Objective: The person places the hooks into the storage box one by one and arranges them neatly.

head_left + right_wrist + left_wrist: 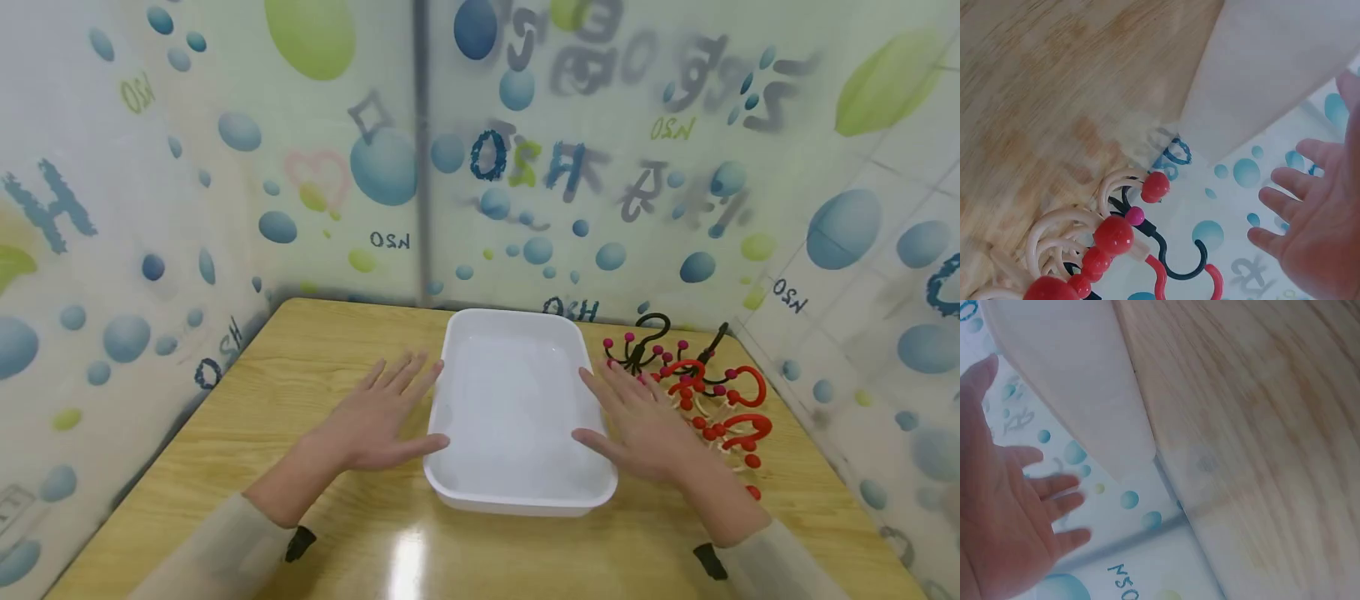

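A white rectangular plastic tub (521, 417) stands on the table, its floor bare. My left hand (384, 417) is spread at the tub's left side, thumb tip overlapping the rim in the head view. At the right side my right hand (637, 421) is spread too, its thumb and fingertips over the rim. Both wrist views show straight, parted fingers beside the tub's outer wall (1075, 369), with nothing in either palm. Beyond the right hand lie several claw-shaped hangers: black hooks (637, 354) with magenta ball tips, and red hooks (753, 425) with cream arms and red balls.
The light wood table (247, 400) runs back to walls (337, 208) covered in printed sheets with blue and green bubbles. The hangers lie in a tangled heap along the table's right side, close to the right hand. A dark strap end (300, 543) shows under the left sleeve.
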### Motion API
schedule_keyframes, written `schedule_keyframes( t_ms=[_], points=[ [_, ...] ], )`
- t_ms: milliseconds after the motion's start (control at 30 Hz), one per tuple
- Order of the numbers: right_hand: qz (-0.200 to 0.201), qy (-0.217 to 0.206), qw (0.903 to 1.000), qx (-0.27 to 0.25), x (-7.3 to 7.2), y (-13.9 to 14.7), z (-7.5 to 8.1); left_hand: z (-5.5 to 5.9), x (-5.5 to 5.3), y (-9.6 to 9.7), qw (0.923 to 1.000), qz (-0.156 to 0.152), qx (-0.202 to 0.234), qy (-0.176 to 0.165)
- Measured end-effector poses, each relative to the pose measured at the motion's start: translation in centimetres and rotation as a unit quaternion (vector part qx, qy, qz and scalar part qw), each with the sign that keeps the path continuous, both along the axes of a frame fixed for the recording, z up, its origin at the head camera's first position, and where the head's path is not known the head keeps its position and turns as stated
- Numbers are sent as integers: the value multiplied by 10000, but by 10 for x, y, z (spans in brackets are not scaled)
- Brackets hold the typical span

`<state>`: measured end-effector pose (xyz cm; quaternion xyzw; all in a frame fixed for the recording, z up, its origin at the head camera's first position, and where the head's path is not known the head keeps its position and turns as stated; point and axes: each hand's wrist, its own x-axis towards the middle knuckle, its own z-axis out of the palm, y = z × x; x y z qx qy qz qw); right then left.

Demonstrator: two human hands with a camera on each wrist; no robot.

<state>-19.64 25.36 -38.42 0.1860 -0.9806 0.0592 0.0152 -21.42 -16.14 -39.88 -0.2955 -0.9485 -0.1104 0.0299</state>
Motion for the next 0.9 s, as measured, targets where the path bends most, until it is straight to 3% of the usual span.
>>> schedule_keyframes(
  t_ms=[133, 233, 333, 567, 733, 900],
  points=[
    [-30, 287, 9993, -225, 7, 9, 10, -1, 4, -6, 9951, -66, 443, -878],
    [-100, 406, 9986, -332, 16, 17, 19, -5, 6, -11, 9816, -219, 955, -1639],
    [-205, 459, 9979, -418, 23, 27, 28, -9, 8, -14, 9681, -364, 1333, -2092],
    [-356, 611, 9940, -839, 37, 55, 51, -16, 9, -18, 9579, -425, 1539, -2385],
    [-622, 523, 9905, -1112, 40, 87, 62, -20, 7, -19, 9576, -386, 1538, -2405],
    [-839, 605, 9857, -1333, 39, 128, 62, -21, 7, -19, 9571, -236, 1437, -2506]
  ],
)
